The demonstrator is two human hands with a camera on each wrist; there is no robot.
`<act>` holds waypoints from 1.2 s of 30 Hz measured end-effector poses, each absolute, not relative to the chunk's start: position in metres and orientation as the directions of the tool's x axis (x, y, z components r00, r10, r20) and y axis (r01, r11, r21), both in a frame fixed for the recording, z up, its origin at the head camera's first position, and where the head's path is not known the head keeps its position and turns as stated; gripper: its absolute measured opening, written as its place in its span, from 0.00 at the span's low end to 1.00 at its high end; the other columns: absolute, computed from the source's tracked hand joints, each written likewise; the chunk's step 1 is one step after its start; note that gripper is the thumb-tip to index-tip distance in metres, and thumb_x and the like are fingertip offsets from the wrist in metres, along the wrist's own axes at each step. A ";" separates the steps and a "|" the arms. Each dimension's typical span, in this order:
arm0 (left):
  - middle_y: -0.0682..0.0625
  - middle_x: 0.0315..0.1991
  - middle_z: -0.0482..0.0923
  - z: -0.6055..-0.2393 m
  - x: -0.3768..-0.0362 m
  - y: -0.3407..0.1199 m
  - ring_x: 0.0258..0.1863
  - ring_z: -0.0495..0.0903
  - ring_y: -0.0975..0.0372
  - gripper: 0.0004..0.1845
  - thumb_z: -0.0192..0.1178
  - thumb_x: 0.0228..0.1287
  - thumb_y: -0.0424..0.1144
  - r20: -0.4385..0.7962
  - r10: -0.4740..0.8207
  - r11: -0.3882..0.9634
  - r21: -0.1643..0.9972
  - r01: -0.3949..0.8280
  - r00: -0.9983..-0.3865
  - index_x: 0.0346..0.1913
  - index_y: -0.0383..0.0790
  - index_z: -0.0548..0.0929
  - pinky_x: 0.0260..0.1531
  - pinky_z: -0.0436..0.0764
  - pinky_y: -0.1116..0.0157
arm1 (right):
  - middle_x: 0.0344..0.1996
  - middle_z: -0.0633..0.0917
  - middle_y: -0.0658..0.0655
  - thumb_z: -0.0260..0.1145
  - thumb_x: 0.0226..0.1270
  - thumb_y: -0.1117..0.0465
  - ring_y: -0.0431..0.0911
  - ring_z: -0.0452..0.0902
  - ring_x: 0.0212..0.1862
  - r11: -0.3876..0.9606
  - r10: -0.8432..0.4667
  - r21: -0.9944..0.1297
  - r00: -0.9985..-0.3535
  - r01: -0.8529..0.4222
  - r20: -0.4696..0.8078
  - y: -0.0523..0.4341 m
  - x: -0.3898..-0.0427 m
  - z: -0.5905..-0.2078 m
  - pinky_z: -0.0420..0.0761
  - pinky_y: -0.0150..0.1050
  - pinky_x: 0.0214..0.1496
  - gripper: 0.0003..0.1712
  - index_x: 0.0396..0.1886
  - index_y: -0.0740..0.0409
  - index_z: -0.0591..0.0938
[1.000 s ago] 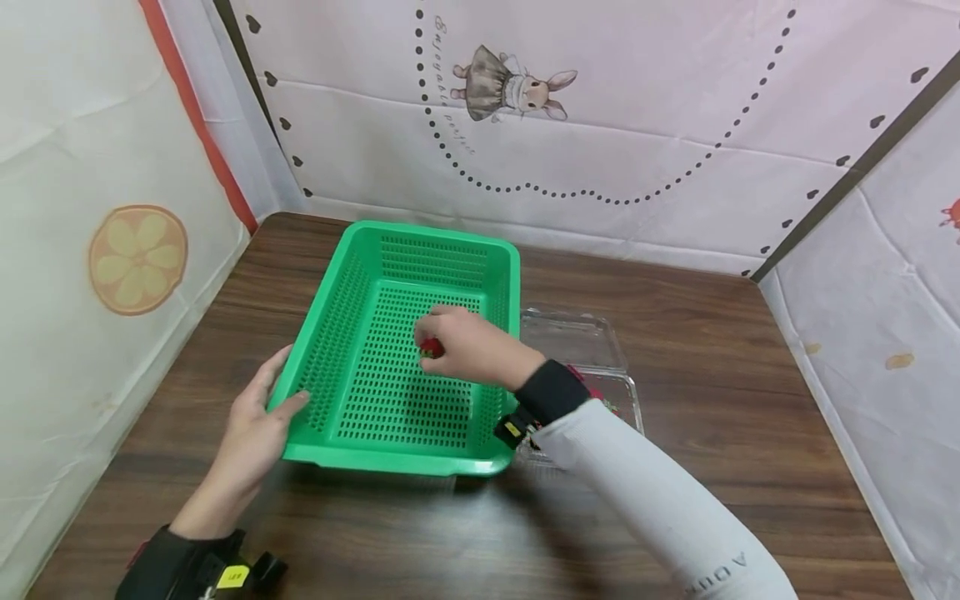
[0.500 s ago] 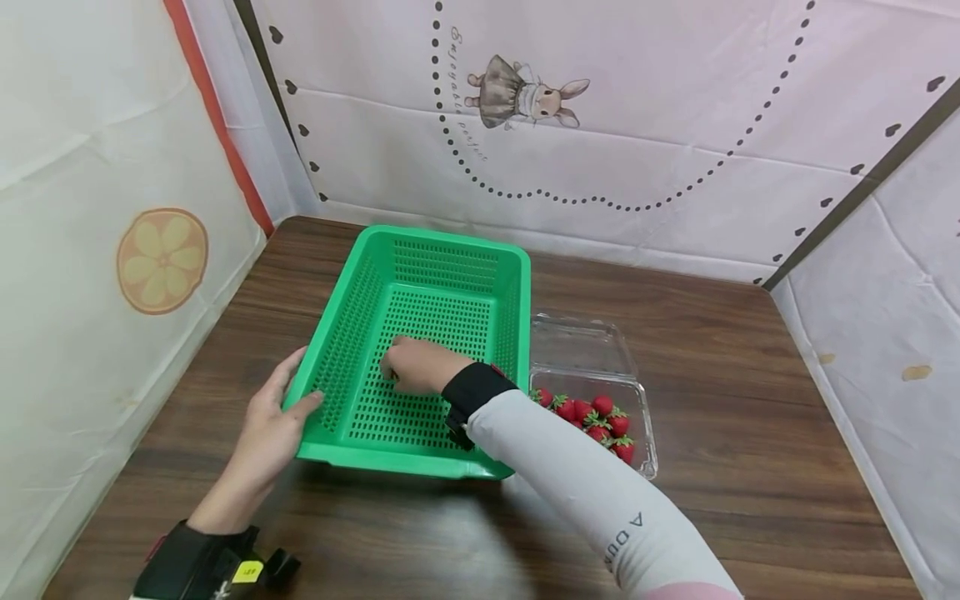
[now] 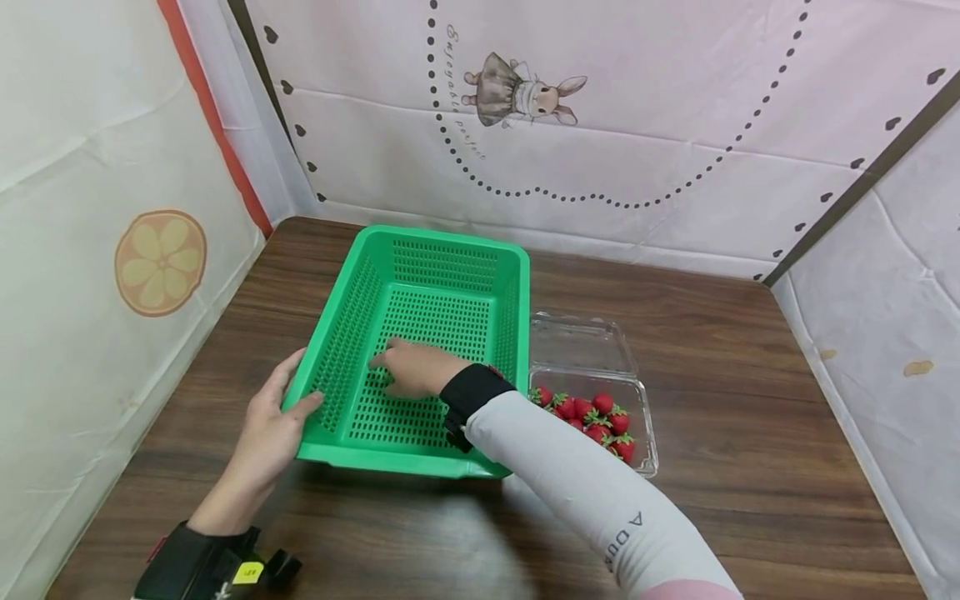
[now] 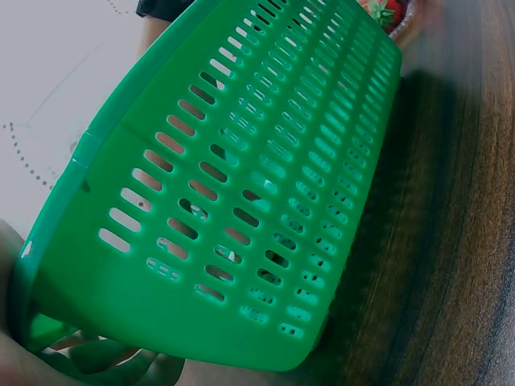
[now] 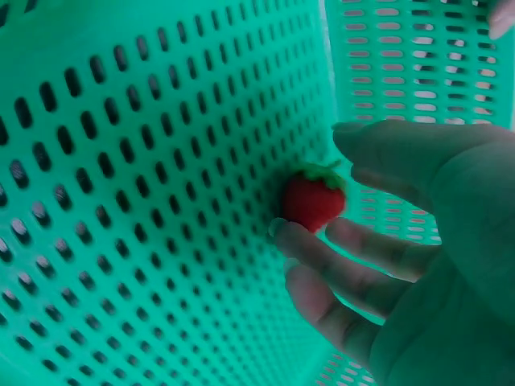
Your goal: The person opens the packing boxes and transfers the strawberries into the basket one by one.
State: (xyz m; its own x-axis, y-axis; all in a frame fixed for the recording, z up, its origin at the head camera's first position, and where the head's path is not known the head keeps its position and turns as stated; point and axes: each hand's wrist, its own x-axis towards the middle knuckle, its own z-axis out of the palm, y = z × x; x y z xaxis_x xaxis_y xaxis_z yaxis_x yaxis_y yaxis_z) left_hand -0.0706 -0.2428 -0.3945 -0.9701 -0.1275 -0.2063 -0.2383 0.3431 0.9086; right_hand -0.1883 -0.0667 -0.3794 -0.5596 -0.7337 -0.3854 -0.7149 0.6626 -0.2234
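Observation:
A green plastic basket (image 3: 450, 238) with slotted walls stands on the table, its near side tilted up off the tabletop in the left wrist view. My left hand (image 3: 272, 429) grips its left rim, thumb inside and fingers outside. Inside the basket is my right hand (image 3: 414, 369), fingers spread and thumb apart. Just beyond those fingertips, a red strawberry (image 5: 312, 201) with a green cap rests on the basket's slotted floor in the right wrist view. From the head view that berry is hidden behind the hand.
Right of the basket lies a clear plastic clamshell box (image 3: 649, 429) holding several strawberries (image 3: 597, 432). Its lid (image 3: 581, 343) is folded back toward the far side. Printed cloth walls (image 3: 637, 100) surround the brown wooden table (image 3: 735, 400).
My right hand has moved left and down within the basket, then loosened its fingers from the strawberry. My left hand keeps its hold on the rim. The head view has shifted slightly.

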 end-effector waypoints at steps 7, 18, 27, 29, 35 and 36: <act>0.40 0.76 0.50 -0.395 -0.071 -0.242 0.70 0.59 0.44 0.34 0.43 0.77 0.40 -0.213 -0.138 0.359 0.899 -0.249 -0.967 0.78 0.54 0.40 0.55 0.71 0.48 | 0.69 0.69 0.53 0.57 0.73 0.50 0.45 0.65 0.69 0.628 -0.774 -0.287 -0.541 -0.723 -0.329 -0.048 -0.190 -0.348 0.70 0.37 0.66 0.27 0.70 0.48 0.70; 0.38 0.75 0.53 -0.397 -0.072 -0.243 0.68 0.62 0.45 0.34 0.43 0.77 0.41 -0.195 -0.134 0.385 0.893 -0.232 -0.972 0.78 0.53 0.41 0.50 0.73 0.54 | 0.60 0.79 0.51 0.59 0.72 0.52 0.43 0.74 0.61 0.575 -0.806 -0.324 -0.589 -0.751 -0.065 0.022 -0.162 -0.299 0.74 0.38 0.63 0.23 0.63 0.52 0.76; 0.39 0.75 0.54 -0.395 -0.072 -0.242 0.68 0.62 0.44 0.34 0.43 0.77 0.42 -0.196 -0.140 0.389 0.890 -0.236 -0.971 0.78 0.54 0.42 0.52 0.73 0.52 | 0.49 0.83 0.52 0.63 0.69 0.55 0.43 0.81 0.46 0.654 -0.661 -0.312 -0.721 -0.689 0.208 0.101 -0.145 -0.291 0.81 0.39 0.49 0.16 0.53 0.55 0.81; 0.39 0.75 0.55 -0.395 -0.071 -0.242 0.68 0.63 0.44 0.33 0.43 0.77 0.42 -0.189 -0.142 0.399 0.887 -0.231 -0.972 0.78 0.54 0.42 0.50 0.74 0.56 | 0.48 0.83 0.53 0.64 0.69 0.55 0.44 0.81 0.46 0.690 -0.629 -0.321 -0.757 -0.649 0.178 0.114 -0.142 -0.293 0.81 0.40 0.49 0.16 0.53 0.55 0.81; 0.39 0.74 0.55 -0.397 -0.072 -0.242 0.67 0.64 0.45 0.33 0.43 0.77 0.42 -0.180 -0.139 0.416 0.882 -0.222 -0.974 0.78 0.52 0.42 0.47 0.74 0.59 | 0.49 0.83 0.56 0.64 0.68 0.53 0.49 0.81 0.49 0.750 -0.599 -0.304 -0.798 -0.588 0.065 0.145 -0.134 -0.309 0.80 0.45 0.51 0.19 0.55 0.57 0.80; 0.38 0.74 0.55 -0.397 -0.072 -0.242 0.67 0.64 0.45 0.34 0.43 0.77 0.42 -0.181 -0.137 0.414 0.883 -0.222 -0.974 0.78 0.52 0.42 0.48 0.74 0.59 | 0.50 0.83 0.57 0.64 0.68 0.53 0.49 0.81 0.50 0.756 -0.599 -0.299 -0.800 -0.582 0.042 0.149 -0.134 -0.313 0.80 0.46 0.52 0.20 0.55 0.57 0.80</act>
